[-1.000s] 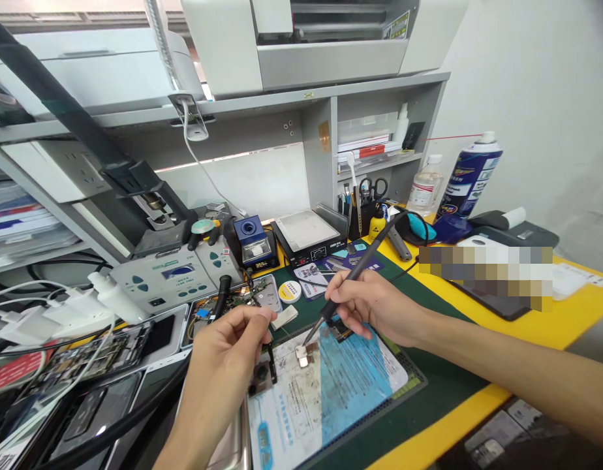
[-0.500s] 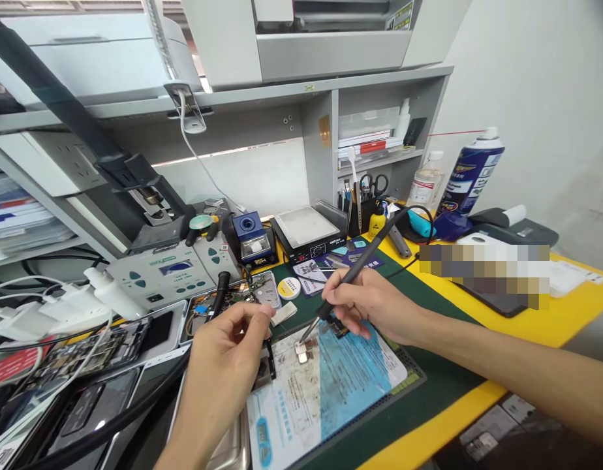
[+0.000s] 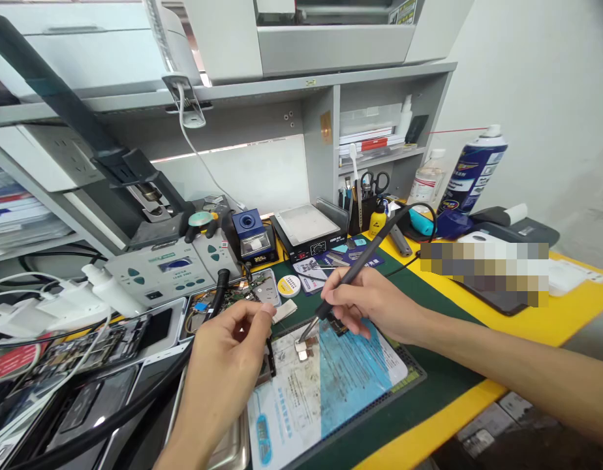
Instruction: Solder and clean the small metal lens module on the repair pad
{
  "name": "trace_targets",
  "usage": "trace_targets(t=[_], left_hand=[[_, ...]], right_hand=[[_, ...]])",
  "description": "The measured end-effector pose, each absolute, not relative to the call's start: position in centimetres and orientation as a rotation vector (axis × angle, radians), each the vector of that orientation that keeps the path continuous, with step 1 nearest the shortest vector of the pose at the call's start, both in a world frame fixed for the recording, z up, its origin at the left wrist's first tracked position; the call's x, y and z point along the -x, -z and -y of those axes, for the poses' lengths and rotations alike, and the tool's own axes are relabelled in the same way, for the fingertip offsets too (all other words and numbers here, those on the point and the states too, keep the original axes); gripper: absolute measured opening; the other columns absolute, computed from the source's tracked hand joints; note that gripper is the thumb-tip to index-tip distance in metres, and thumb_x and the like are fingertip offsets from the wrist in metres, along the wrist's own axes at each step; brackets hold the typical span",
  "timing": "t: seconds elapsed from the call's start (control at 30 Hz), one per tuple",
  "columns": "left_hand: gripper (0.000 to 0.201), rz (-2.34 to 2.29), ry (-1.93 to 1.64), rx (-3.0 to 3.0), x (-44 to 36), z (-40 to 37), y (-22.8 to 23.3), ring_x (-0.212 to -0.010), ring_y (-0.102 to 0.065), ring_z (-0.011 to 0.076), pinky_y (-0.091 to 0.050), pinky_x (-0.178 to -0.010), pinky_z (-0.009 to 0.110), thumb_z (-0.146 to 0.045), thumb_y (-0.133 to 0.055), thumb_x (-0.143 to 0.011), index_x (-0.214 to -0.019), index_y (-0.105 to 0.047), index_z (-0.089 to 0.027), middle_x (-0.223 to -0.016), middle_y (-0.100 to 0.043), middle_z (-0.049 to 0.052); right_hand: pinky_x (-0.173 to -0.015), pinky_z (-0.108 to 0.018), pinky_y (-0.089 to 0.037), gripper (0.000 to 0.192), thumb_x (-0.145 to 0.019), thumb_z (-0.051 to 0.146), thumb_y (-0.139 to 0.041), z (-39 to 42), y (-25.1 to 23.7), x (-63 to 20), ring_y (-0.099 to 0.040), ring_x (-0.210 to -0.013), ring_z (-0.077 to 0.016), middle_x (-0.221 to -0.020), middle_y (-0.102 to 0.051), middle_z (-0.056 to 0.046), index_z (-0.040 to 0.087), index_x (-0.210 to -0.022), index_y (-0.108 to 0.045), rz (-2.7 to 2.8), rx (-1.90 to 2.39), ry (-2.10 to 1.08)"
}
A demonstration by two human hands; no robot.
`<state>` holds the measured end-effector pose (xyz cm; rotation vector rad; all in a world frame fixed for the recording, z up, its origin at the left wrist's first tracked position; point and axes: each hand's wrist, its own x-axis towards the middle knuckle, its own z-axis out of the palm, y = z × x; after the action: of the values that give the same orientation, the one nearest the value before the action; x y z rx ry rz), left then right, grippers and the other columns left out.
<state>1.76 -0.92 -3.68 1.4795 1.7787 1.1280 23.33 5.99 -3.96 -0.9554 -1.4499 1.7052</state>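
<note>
On the blue-and-white work mat (image 3: 331, 385), the right hand (image 3: 370, 303) grips a soldering iron (image 3: 353, 271) pen-style — tip on a small metal part (image 3: 301, 349) — while the left hand (image 3: 228, 359) pinches thin black tweezers (image 3: 271, 356) alongside for steadying.

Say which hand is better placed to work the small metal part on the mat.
Right. The right hand holds the soldering iron with its tip at the small metal part; the left hand pinches something thin beside it, off the part.
</note>
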Motion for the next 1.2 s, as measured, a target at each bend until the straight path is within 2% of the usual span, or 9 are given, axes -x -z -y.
trace_targets(t=[0.43, 1.2], left_hand=[[0.041, -1.783, -1.106, -1.474, -1.95, 0.92, 3.63, -0.048, -0.033, 0.0088, -0.022, -0.042, 0.02, -0.059, -0.06, -0.08, -0.079, -0.065, -0.019, -0.059, -0.051, -0.004], [0.04, -1.783, -1.101, -1.503, -2.08, 1.03, 3.61, -0.046, -0.032, 0.0075, -0.022, -0.04, 0.019, -0.058, -0.059, -0.083, -0.082, -0.068, -0.019, -0.058, -0.051, -0.004]], right_hand=[[-0.027, -0.015, -0.036, 0.007, -0.076, 0.022, -0.066, -6.05, 3.95, -23.12, -0.051, -0.036, -0.0081, -0.055, -0.059, 0.004, 0.017, -0.076, -0.062, 1.452, 0.958, -1.708], [-0.027, -0.016, -0.036, 0.005, -0.078, 0.021, -0.065, -6.14, 4.08, -23.36, -0.051, -0.036, -0.0084, -0.055, -0.059, 0.004, 0.017, -0.077, -0.063, 1.474, 0.945, -1.704]])
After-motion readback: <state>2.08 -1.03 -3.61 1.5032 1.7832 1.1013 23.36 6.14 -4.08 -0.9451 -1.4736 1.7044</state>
